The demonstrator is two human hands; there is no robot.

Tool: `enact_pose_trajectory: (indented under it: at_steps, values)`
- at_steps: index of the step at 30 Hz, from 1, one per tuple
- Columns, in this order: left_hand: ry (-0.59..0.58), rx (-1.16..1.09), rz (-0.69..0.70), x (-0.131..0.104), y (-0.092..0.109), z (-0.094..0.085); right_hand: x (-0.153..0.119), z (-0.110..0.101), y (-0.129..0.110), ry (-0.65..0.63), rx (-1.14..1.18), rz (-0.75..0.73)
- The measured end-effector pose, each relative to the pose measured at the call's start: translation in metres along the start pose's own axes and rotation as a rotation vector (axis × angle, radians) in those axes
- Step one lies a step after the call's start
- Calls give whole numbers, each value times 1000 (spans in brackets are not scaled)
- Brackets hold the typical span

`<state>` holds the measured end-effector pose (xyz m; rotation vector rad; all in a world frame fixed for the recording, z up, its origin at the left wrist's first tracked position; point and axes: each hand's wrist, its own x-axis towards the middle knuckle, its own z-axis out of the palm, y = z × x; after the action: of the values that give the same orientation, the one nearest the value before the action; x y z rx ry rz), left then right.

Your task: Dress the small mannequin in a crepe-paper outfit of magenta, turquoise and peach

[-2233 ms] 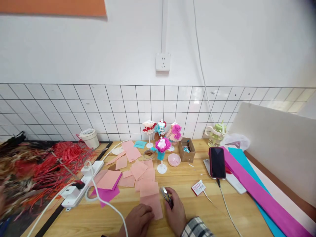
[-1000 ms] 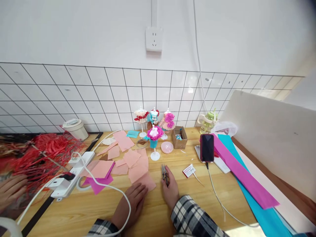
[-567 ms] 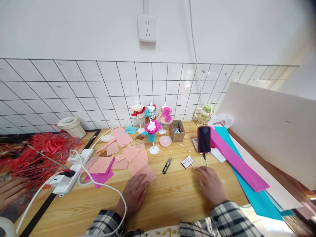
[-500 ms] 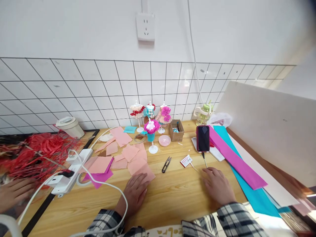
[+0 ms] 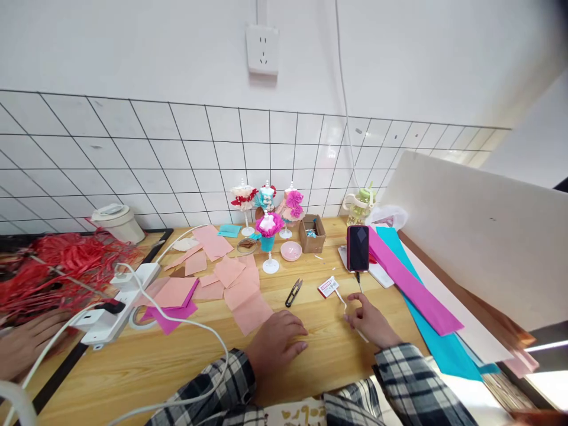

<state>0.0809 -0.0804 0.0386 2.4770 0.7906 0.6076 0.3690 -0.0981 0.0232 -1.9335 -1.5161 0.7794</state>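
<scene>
My left hand (image 5: 277,340) rests on the wooden table (image 5: 319,349), palm down, thumb apart from the fingers, holding nothing. Just beyond it lie overlapping sheets of salmon-pink crepe paper (image 5: 248,310) and small black thread snips (image 5: 293,293). My right hand (image 5: 373,322) hovers over or touches the table, index finger stretched toward a small white-and-red packet (image 5: 328,287). A thin white strip trails from the packet toward my right fingertips; whether they touch it I cannot tell. Above this hand a phone (image 5: 358,248) stands propped up, with a cable at its lower edge.
Several little dress-form stands with paper dresses (image 5: 267,228) stand near the wall, beside a pink dish (image 5: 291,251) and a cardboard box (image 5: 312,234). Rolled-out coloured paper (image 5: 412,281) lies right. A power strip (image 5: 122,305) and another person's hand (image 5: 35,340) are left.
My left hand has moved right, off the edge of the pink paper. My right hand has shifted left toward the packet, its index finger now extended. The view has shifted slightly.
</scene>
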Motion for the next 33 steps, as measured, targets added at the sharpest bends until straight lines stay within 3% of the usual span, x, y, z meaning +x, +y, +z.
enact_pose_trajectory:
  at_steps: [3, 5, 9, 19, 24, 27, 33]
  values:
    - [13, -55, -43, 5, 4, 7, -2, 18, -9, -156, 177, -58]
    - [6, -62, -50, 9, 8, 11, -4, 31, -12, -191, 200, -74]
    - [11, 24, -90, 20, 17, 21, -6, 50, -21, -251, 189, 27]
    - [-13, 295, -174, 26, 14, 34, -9, 62, -25, -371, 241, 55]
    - [-53, 315, -121, 25, 11, 34, -15, 57, -33, -241, -188, -213]
    - [-13, 282, -162, 24, 10, 34, -16, 55, -40, -164, -401, -283]
    - [32, 200, -163, 29, 5, 37, -17, 58, -40, -113, -473, -411]
